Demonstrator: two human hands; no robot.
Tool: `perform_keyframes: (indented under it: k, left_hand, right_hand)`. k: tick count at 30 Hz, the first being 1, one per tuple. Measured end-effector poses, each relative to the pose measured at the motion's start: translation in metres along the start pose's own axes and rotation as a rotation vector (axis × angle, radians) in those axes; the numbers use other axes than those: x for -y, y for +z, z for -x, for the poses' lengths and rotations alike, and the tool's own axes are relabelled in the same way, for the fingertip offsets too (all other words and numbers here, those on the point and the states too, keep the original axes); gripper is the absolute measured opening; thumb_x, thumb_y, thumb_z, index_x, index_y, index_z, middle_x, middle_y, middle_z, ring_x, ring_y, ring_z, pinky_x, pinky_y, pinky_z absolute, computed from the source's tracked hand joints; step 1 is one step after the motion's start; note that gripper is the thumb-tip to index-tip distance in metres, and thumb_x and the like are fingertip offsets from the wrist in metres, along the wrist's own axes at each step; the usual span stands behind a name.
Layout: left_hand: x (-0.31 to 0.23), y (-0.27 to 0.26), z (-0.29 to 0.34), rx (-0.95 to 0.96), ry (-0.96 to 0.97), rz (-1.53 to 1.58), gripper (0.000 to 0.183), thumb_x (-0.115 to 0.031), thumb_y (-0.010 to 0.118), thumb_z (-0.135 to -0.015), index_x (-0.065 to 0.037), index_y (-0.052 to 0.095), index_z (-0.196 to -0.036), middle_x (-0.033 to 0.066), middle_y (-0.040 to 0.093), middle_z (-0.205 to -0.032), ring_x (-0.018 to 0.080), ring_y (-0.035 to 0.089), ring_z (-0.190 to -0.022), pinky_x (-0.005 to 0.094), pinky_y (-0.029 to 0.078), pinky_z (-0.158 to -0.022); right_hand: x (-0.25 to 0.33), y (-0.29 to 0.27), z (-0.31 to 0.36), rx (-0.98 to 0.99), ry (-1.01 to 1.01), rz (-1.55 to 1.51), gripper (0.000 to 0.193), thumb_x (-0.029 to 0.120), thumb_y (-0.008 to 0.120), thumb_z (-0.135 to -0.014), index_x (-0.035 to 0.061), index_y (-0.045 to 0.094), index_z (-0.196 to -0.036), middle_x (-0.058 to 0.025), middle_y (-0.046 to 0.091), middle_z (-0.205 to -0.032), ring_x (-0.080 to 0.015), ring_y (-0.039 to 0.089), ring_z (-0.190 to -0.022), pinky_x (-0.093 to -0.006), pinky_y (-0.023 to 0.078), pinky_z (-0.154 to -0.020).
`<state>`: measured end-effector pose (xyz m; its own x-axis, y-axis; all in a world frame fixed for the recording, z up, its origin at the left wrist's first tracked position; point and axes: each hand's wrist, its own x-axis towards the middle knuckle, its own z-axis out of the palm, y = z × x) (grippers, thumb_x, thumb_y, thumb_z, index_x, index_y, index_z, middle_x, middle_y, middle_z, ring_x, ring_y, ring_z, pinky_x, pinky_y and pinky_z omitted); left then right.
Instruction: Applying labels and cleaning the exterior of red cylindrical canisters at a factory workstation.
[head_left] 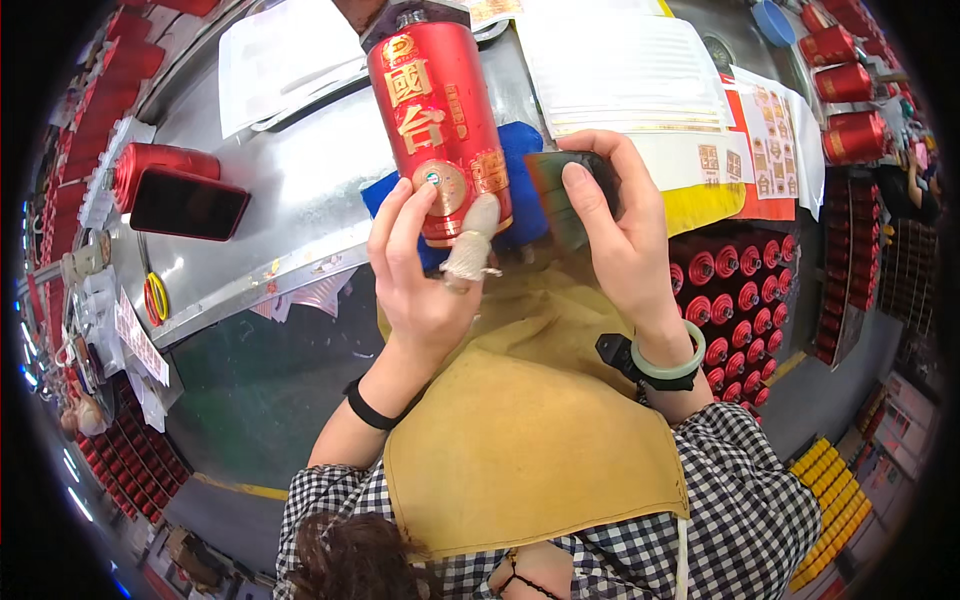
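Observation:
A red bottle (pixel 430 110) with gold lettering and a round gold emblem lies on a blue pad (pixel 522 185) at the table's near edge, its neck pointing away from me. My left hand (pixel 425 275) grips its near end, fingers over the emblem and left side, thumb on the right. A whitish cloth cover (pixel 474 240) wraps that thumb. Just right of the bottle, my right hand (pixel 625 225) holds a dark, flat, scraper-like piece (pixel 570 200) between thumb and fingers. It is slightly blurred, and its exact kind cannot be made out.
On the metal table (pixel 260 215), a phone (pixel 188 203) leans against another red bottle (pixel 150 165) at left. White sheets (pixel 620 65) and a yellow-edged sheet (pixel 700 205) lie at right. Yellow-handled scissors (pixel 155 297) hang by the left edge. Racked red bottles (pixel 740 300) stand below right.

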<state>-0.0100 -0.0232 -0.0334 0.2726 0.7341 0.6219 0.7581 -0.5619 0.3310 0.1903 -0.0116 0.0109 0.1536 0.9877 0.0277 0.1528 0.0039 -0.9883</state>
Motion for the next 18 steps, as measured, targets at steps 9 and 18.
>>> perform_keyframes:
  k: [9,18]
  left_hand:
    - [0.005,0.002,0.003,-0.054,0.040,0.057,0.055,0.003,0.081,-0.075,-0.018,0.075,-0.126,0.0162,0.053,-0.143,0.0408,0.057,-0.130,0.0486,0.050,-0.106]
    - [0.012,0.000,-0.001,-0.118,-0.159,0.335,0.063,-0.002,0.090,-0.075,-0.001,0.065,-0.133,0.0161,0.062,-0.140,0.0323,0.062,-0.126,0.0415,0.050,-0.107]
  right_hand:
    - [0.002,0.002,0.000,-0.004,-0.033,0.029,0.021,0.007,0.062,-0.102,-0.0013,0.064,-0.121,-0.0133,0.070,-0.107,-0.0209,0.066,-0.096,-0.0330,0.052,-0.089]
    - [0.017,0.011,-0.019,0.023,-0.432,0.349,0.026,-0.002,0.074,-0.086,0.0040,0.071,-0.111,-0.0115,0.072,-0.097,-0.0313,0.067,-0.092,-0.0405,0.054,-0.083]
